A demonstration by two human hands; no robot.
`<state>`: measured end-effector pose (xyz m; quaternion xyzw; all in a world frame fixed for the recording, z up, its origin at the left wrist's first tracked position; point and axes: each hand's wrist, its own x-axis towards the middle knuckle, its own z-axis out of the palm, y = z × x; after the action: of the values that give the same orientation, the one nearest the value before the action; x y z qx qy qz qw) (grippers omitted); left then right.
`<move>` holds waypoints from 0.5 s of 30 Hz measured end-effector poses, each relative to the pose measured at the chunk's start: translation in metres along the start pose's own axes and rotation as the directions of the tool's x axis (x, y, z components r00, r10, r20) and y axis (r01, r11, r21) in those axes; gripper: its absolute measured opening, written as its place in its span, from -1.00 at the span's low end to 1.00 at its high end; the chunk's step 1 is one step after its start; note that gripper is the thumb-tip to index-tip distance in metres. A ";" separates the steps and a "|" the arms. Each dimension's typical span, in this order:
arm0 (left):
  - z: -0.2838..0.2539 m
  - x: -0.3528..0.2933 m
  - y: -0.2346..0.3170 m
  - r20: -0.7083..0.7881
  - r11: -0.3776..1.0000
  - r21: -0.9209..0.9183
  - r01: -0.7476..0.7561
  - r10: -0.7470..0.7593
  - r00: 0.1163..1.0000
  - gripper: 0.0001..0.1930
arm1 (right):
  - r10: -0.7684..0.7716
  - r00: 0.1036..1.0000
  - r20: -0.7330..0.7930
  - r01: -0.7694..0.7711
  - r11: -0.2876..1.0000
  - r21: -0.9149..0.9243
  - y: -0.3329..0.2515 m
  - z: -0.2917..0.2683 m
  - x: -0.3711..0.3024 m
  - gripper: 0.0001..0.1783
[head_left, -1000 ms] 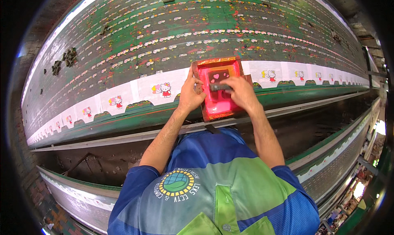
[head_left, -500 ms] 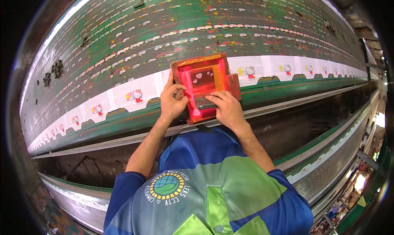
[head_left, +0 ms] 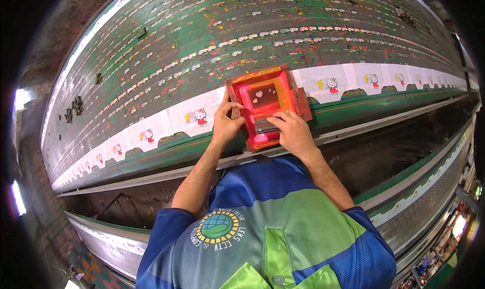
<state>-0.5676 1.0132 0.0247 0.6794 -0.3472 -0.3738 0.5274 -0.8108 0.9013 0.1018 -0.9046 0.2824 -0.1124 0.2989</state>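
Note:
A small screen-printing frame (head_left: 298, 112), with a red-smeared wooden rim and pink-red ink inside, lies over the white strip of material (head_left: 166, 120) along the table's near edge. Small heart shapes show in its dark mesh window. My left hand (head_left: 227, 121) is closed on the frame's left side, its fingers bent over the rim. Inside the near part of the frame lies a dark, flat squeegee (head_left: 263, 126). My right hand (head_left: 293, 130) is closed on the squeegee's right end; the thumb is hidden.
Cartoon cat prints with balloons (head_left: 198, 118) repeat along the strip on both sides. The long green-grey table (head_left: 202, 62) is spotted with paint and old prints. Dark clumps (head_left: 73, 110) lie at its left. A dark gap (head_left: 151, 198) separates it from another table (head_left: 101, 238) behind me.
The view has swung, so the scene sits further right in it. The frame and both hands have shifted slightly left along the strip, nearer the cat print on that side. Both grips look the same.

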 end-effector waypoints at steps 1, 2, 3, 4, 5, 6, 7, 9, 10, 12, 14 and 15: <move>0.000 0.001 0.002 0.005 0.999 -0.017 0.045 -0.045 0.999 -0.68 | -0.004 1.000 0.004 0.004 1.000 0.007 0.002 -0.001 0.000 -0.53; -0.002 0.001 0.004 0.012 0.995 -0.034 0.090 -0.089 0.996 -0.67 | -0.008 1.000 0.007 0.008 1.000 0.015 0.003 -0.001 0.000 -0.53; -0.002 0.000 0.006 0.012 0.994 -0.034 0.101 -0.100 0.995 -0.67 | -0.011 1.000 0.010 0.010 1.000 0.023 0.003 -0.001 0.001 -0.53; -0.002 0.001 0.006 0.013 0.993 -0.037 0.110 -0.110 0.994 -0.67 | -0.009 1.000 0.023 0.008 1.000 0.024 0.003 -0.001 0.000 -0.52; -0.002 -0.001 0.006 0.008 0.996 -0.024 0.085 -0.085 0.996 -0.67 | -0.006 0.999 0.035 0.005 1.000 0.026 0.003 -0.001 -0.001 -0.50; -0.002 -0.001 0.006 0.004 0.998 -0.011 0.061 -0.061 0.998 -0.67 | -0.003 0.999 0.048 0.002 1.000 0.027 0.002 -0.001 -0.001 -0.49; -0.001 -0.001 0.003 -0.001 0.999 -0.016 0.047 -0.047 0.999 -0.67 | 0.002 0.997 0.077 -0.004 1.000 0.027 0.003 -0.002 -0.001 -0.49; -0.002 -0.003 -0.003 -0.010 0.999 -0.026 0.019 -0.019 1.000 -0.67 | 0.012 0.991 0.136 -0.016 0.999 0.028 0.003 -0.005 0.000 -0.51; -0.002 -0.004 -0.005 -0.013 1.000 -0.004 0.028 -0.029 1.000 -0.66 | 0.018 0.984 0.179 -0.026 0.999 0.040 0.004 -0.008 0.004 -0.52; -0.004 -0.004 -0.007 -0.019 0.998 0.041 0.045 -0.045 0.999 -0.65 | 0.027 0.965 0.261 -0.045 0.997 0.063 0.009 -0.015 0.022 -0.53; -0.002 -0.002 -0.004 -0.018 0.996 0.082 0.036 -0.034 0.999 -0.65 | -0.048 0.981 0.190 0.032 0.996 0.087 0.029 -0.004 0.051 -0.57; -0.003 -0.002 -0.002 -0.019 0.994 0.103 0.034 -0.032 0.999 -0.64 | -0.086 0.984 0.156 0.071 0.993 0.099 0.037 0.000 0.066 -0.59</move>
<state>-0.5664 1.0169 0.0231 0.7146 -0.3502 -0.3579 0.4884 -0.7732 0.8393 0.0816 -0.9063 0.2161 -0.0643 0.3575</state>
